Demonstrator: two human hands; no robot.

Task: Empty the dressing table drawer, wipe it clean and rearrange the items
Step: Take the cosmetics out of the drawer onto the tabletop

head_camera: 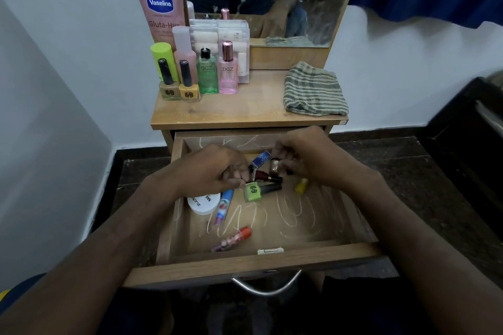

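- my right hand [304, 156] fingers pinch a small brown polish bottle [275, 166] near the drawer [245, 262] back edge; left hand [215, 168] fingers curl on the dark red bottle [262, 175], grip partly hidden.
- green bottle [254, 192] lies just beside, yellow one [301, 186] twd the right wall.
- white jar [203, 203] by left wall, 2 lip balms twd front edge.
- best: lift bottles by body not cap, stand them on tabletop [245, 109] w/ the rest, clear of the striped cloth [313, 90].
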